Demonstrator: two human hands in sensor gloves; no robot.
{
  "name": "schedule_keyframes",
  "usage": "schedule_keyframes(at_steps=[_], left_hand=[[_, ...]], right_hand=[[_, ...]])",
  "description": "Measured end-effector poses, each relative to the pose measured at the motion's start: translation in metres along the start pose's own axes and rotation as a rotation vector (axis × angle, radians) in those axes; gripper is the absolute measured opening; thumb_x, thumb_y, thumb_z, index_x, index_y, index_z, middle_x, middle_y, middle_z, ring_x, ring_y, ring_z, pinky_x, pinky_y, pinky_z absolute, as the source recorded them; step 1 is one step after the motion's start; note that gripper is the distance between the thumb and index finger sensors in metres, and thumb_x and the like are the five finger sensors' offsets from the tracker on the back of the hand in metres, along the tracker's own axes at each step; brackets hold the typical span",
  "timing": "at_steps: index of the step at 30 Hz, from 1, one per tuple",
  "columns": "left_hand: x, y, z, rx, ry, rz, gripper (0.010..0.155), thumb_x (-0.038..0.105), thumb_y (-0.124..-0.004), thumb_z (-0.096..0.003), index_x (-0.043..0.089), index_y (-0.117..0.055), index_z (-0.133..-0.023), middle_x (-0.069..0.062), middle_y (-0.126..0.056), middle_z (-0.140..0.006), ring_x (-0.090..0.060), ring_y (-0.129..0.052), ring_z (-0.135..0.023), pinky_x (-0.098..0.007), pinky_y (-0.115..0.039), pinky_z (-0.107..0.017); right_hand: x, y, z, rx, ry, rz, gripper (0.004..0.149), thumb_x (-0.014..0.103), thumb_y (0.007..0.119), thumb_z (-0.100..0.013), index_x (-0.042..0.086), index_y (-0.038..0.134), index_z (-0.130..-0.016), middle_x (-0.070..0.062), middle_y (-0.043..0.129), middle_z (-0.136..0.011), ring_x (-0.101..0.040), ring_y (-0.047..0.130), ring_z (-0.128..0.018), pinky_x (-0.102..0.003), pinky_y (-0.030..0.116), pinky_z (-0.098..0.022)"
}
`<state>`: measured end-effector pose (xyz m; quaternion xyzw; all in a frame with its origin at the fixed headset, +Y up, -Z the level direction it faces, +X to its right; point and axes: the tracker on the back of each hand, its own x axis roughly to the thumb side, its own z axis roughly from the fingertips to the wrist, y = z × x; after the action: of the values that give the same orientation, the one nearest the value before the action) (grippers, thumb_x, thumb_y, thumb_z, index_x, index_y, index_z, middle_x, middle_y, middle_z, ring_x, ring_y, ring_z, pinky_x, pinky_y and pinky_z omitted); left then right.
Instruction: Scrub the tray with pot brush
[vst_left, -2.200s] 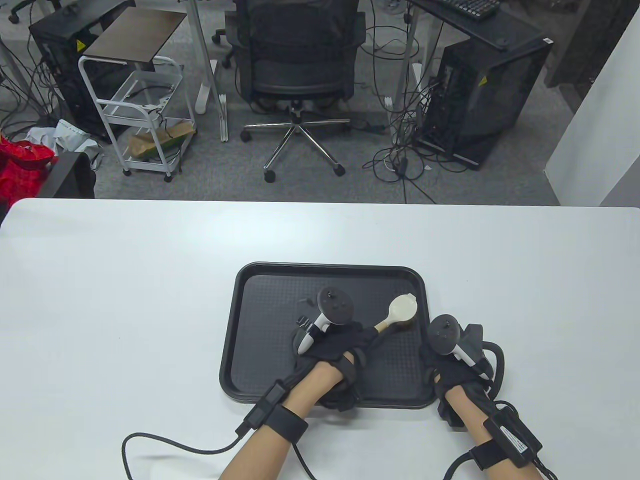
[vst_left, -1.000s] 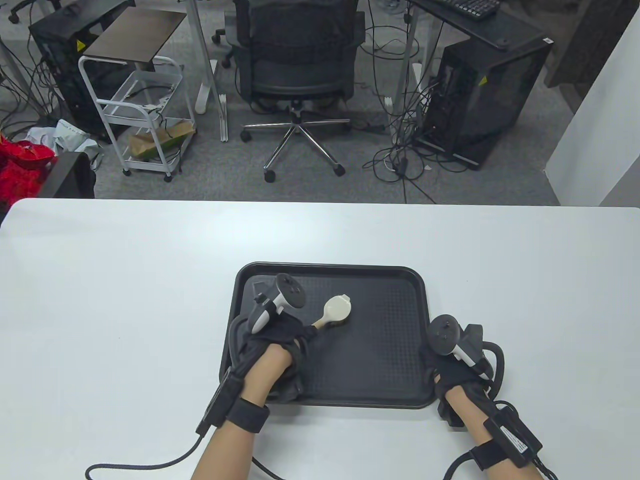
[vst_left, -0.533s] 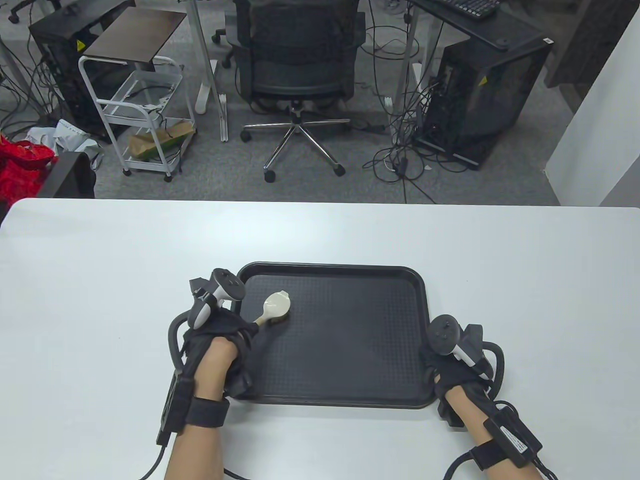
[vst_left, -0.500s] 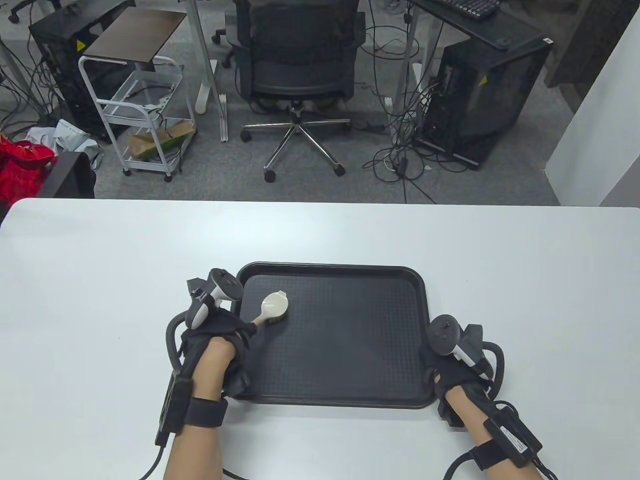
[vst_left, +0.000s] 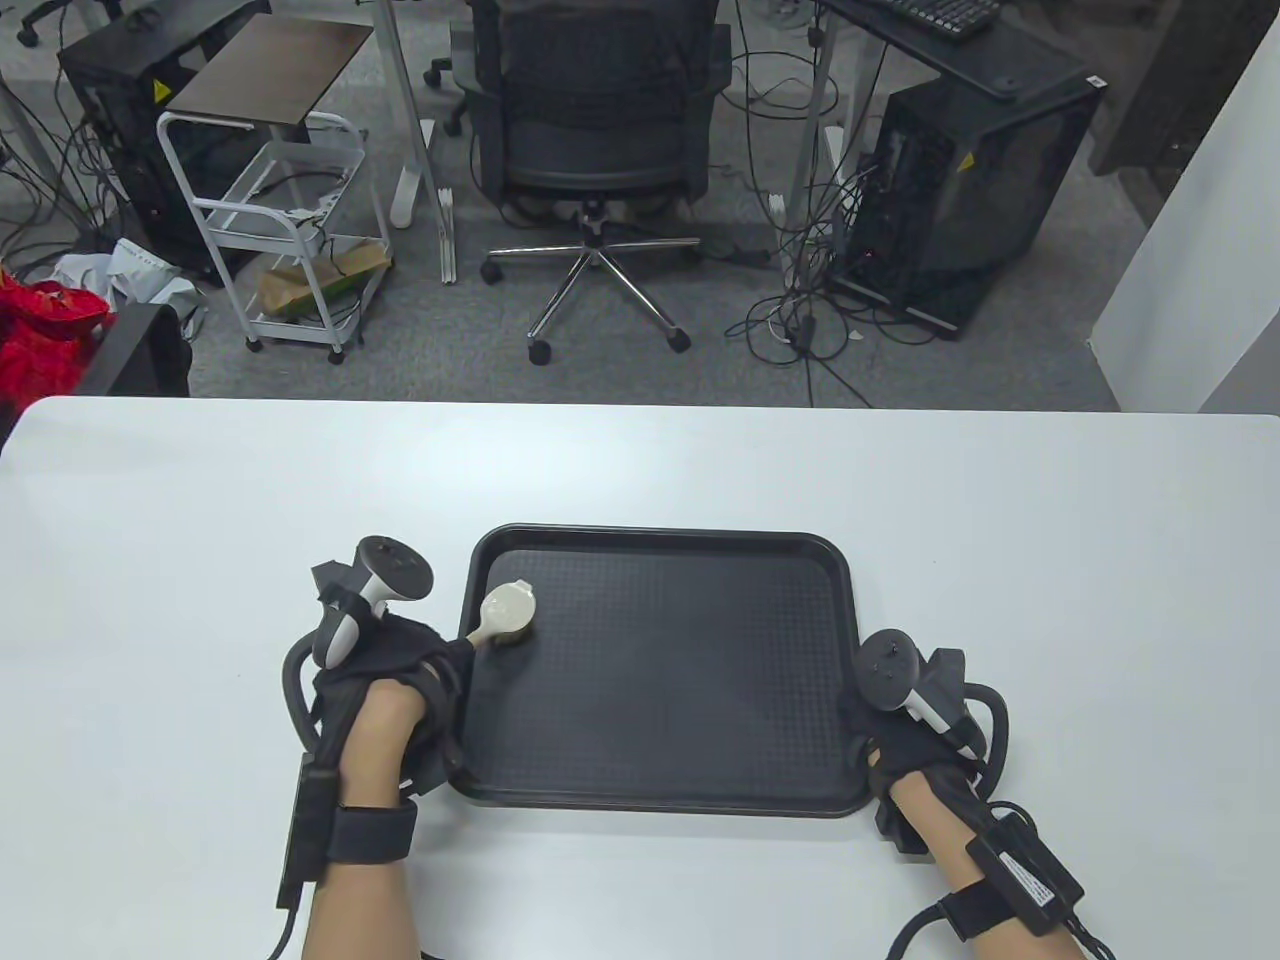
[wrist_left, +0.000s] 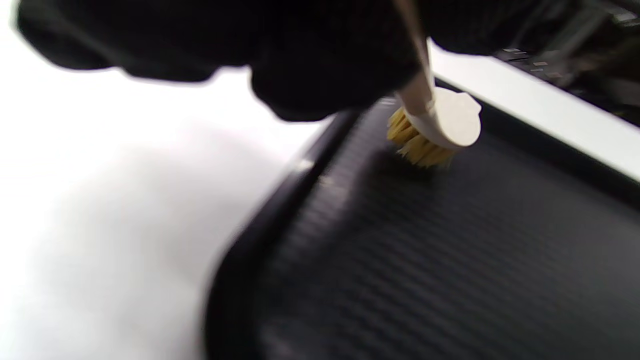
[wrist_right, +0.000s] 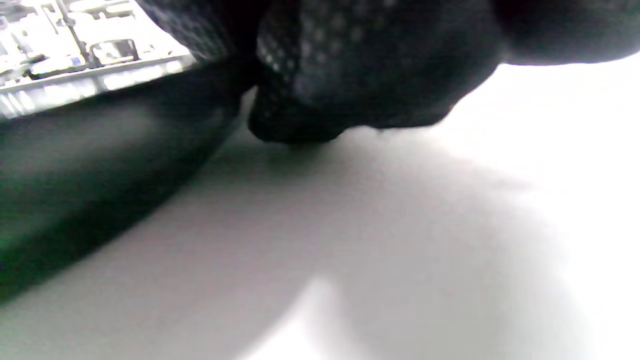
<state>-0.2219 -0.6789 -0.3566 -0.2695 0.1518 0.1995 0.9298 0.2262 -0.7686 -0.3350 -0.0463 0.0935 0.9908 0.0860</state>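
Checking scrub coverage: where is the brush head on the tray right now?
In the table view the brush head sits inside the tray at its far-left corner, bristles down, beside the left rim, held by the left hand.

White table (vst_left: 640, 470), rounded corners, matte top. Lying directly on it: one black rectangular tray (vst_left: 700, 800) with a raised rim and textured floor, set flat near the front edge, slightly right of centre. Also on the surface: a black cable (vst_left: 283, 925) at the front left, and the right hand (vst_left: 915, 745), resting just beside the tray's right front corner.
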Motion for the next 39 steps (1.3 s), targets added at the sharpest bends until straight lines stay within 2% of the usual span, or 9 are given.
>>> schedule_keyframes(at_steps=[6,10,13,15,22,31,39], left_hand=[[0.076,-0.036,0.011,-0.036,-0.293,0.109,0.063,0.058,-0.073,-0.0404,0.009,-0.083,-0.078,0.002,-0.103,-0.038,-0.018,-0.098,-0.015,-0.046,-0.086,-0.038],[0.117,-0.072,0.018,-0.053,-0.38,0.091,0.063,0.059,-0.073,-0.0401,0.009,-0.084,-0.077,0.002,-0.103,-0.037,-0.018,-0.098,-0.014,-0.046,-0.087,-0.037],[0.141,-0.099,0.022,-0.098,-0.422,0.059,0.063,0.059,-0.073,-0.0401,0.009,-0.084,-0.077,0.002,-0.103,-0.037,-0.018,-0.098,-0.014,-0.046,-0.087,-0.037],[0.149,-0.11,0.026,-0.09,-0.431,0.04,0.063,0.058,-0.073,-0.04,0.009,-0.084,-0.077,0.002,-0.103,-0.036,-0.019,-0.098,-0.014,-0.046,-0.087,-0.037],[0.162,-0.136,0.031,-0.034,-0.417,-0.031,0.063,0.058,-0.072,-0.0401,0.009,-0.083,-0.077,0.002,-0.103,-0.037,-0.019,-0.098,-0.014,-0.047,-0.087,-0.037],[0.164,-0.152,0.027,-0.07,-0.437,-0.038,0.062,0.058,-0.072,-0.0399,0.01,-0.083,-0.077,0.001,-0.103,-0.037,-0.019,-0.098,-0.014,-0.047,-0.086,-0.037],[0.16,-0.145,0.029,-0.095,-0.393,-0.131,0.062,0.059,-0.072,-0.0401,0.012,-0.084,-0.079,0.0,-0.103,-0.038,-0.02,-0.097,-0.015,-0.048,-0.085,-0.038]], right_hand=[[0.0,0.0,0.0,0.004,-0.002,-0.005,0.06,0.035,0.076,-0.047,0.004,0.06,-0.095,-0.006,0.097,-0.042,-0.024,0.096,-0.017,-0.045,0.083,-0.022],[-0.001,0.0,-0.001,0.009,-0.005,-0.02,0.06,0.035,0.076,-0.047,0.004,0.06,-0.095,-0.006,0.097,-0.042,-0.023,0.096,-0.017,-0.045,0.083,-0.022],[-0.001,0.0,-0.001,0.01,-0.004,-0.021,0.06,0.035,0.076,-0.047,0.004,0.06,-0.095,-0.006,0.097,-0.042,-0.023,0.096,-0.017,-0.045,0.083,-0.022],[-0.001,0.0,-0.001,0.008,-0.003,-0.016,0.06,0.035,0.076,-0.047,0.004,0.06,-0.095,-0.006,0.097,-0.041,-0.023,0.096,-0.017,-0.045,0.083,-0.022],[-0.001,0.0,-0.001,0.004,0.0,-0.007,0.06,0.035,0.076,-0.047,0.004,0.06,-0.095,-0.006,0.097,-0.041,-0.023,0.096,-0.017,-0.045,0.083,-0.022],[-0.001,0.0,0.0,-0.002,0.001,0.002,0.06,0.035,0.076,-0.047,0.004,0.06,-0.095,-0.006,0.097,-0.041,-0.023,0.096,-0.017,-0.045,0.083,-0.022],[0.0,0.0,0.0,-0.002,0.001,0.001,0.06,0.035,0.076,-0.047,0.004,0.06,-0.095,-0.006,0.097,-0.041,-0.023,0.096,-0.017,-0.045,0.083,-0.022]])
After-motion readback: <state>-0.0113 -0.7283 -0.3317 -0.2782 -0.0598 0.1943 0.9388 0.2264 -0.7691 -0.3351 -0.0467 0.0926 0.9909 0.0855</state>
